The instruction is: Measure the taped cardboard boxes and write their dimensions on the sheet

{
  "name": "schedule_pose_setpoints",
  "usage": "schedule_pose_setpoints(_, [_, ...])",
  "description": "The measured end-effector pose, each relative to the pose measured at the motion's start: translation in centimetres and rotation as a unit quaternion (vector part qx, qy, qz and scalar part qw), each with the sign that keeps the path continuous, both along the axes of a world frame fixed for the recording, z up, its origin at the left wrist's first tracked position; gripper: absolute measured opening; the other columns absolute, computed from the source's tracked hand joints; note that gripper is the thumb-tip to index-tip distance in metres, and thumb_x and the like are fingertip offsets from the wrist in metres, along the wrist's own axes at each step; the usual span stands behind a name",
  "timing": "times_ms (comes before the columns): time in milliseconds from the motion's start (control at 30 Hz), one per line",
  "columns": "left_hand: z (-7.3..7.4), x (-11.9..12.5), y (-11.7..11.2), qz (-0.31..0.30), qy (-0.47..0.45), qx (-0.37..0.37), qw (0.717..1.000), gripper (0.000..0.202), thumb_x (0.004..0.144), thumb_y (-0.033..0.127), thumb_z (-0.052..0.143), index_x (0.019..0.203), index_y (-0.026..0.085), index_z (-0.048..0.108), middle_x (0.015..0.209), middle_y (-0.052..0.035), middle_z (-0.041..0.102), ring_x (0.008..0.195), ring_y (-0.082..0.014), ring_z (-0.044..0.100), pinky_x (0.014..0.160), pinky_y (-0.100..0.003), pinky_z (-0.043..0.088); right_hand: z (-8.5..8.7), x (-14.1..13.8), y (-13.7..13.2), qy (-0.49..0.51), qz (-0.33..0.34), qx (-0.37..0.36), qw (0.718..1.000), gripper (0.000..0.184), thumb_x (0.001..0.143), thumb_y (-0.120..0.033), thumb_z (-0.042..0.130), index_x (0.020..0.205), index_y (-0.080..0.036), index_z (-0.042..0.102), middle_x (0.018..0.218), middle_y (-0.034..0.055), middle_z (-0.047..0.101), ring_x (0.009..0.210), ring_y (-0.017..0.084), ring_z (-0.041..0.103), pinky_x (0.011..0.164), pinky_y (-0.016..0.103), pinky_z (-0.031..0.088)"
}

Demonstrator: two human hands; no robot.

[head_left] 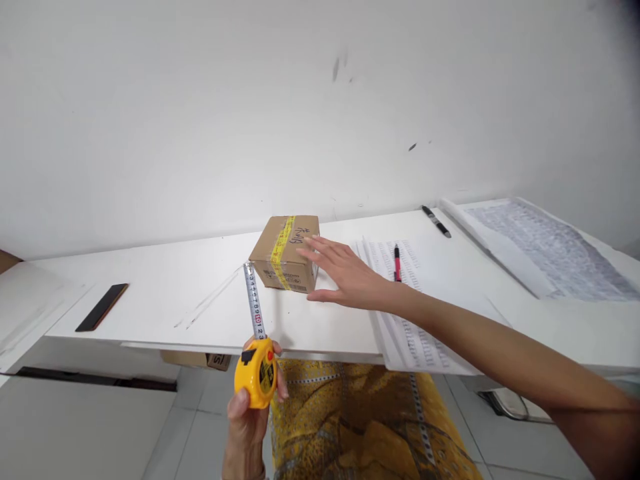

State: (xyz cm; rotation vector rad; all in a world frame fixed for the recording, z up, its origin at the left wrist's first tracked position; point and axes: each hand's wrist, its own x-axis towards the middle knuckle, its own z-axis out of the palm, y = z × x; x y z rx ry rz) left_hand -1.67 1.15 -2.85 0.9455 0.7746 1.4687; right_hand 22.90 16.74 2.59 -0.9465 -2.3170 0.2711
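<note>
A small cardboard box (265, 248) with yellow printed tape and handwriting on top stands on the white shelf-like table (165, 287). My left hand (253, 407) grips a yellow tape measure (257, 373) in front of the table's edge. From it the metal blade (254, 303) runs out to the box's near left corner, its end by that corner. Fingers apart, my right hand (345, 270) reaches over the box's right side; its fingertips are at the top face, and whether they touch it I cannot tell.
Printed sheets (420, 347) with a red and black pen (397, 262) lie right of the box. A black pen (436, 221) and an open notebook (540, 247) are farther right. At left lies a dark flat strip (103, 307). A white wall (200, 120) rises behind.
</note>
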Motion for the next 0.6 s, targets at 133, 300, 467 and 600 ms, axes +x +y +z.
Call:
schedule_pose_setpoints(133, [-0.7,-0.8,-0.4,0.014,0.015,-0.001,1.000,0.068,0.066,0.060,0.075,0.122,0.024,0.059,0.111,-0.0103,0.061,0.054,-0.0135,0.058,0.048,-0.030,0.047,-0.5,-3.1,4.7,-0.030,0.011,0.041,0.999,0.082,0.081,-0.064,0.064,0.149,-0.025,0.038,0.158,0.0150,0.035,0.147,0.035,0.028,0.118,0.056,0.016])
schedule_pose_setpoints(300, [0.4,-1.0,1.2,0.010,0.033,0.010,0.999,0.070,0.065,0.061,0.075,0.119,0.020,0.059,0.112,-0.0118,0.061,0.054,-0.0137,0.057,0.046,-0.029,0.045,1.2,-3.1,9.2,-0.023,0.015,0.005,1.000,0.059,0.087,-0.059,0.058,0.135,-0.024,0.057,0.144,0.0137,0.054,0.132,0.035,0.047,0.108,0.053,0.030])
schedule_pose_setpoints(467, [2.8,1.6,7.5,-0.036,0.034,0.053,0.997,0.067,0.065,0.061,0.075,0.113,0.019,0.056,0.106,-0.0096,0.062,0.051,-0.0129,0.059,0.045,-0.027,0.042,3.8,-1.9,12.2,0.033,0.015,-0.090,0.995,0.049,0.096,-0.059,0.040,0.120,-0.026,0.065,0.124,0.0072,0.068,0.110,0.028,0.060,0.092,0.042,0.042])
schedule_pose_setpoints(600, [3.5,3.7,12.2,-0.063,0.025,0.037,0.997,0.061,0.067,0.055,0.074,0.111,0.018,0.055,0.103,-0.0081,0.063,0.052,-0.0139,0.061,0.047,-0.027,0.044,4.4,-1.5,13.1,0.074,-0.013,-0.145,0.987,0.057,0.098,-0.063,0.029,0.109,-0.023,0.068,0.110,0.0074,0.070,0.099,0.024,0.060,0.083,0.036,0.044])
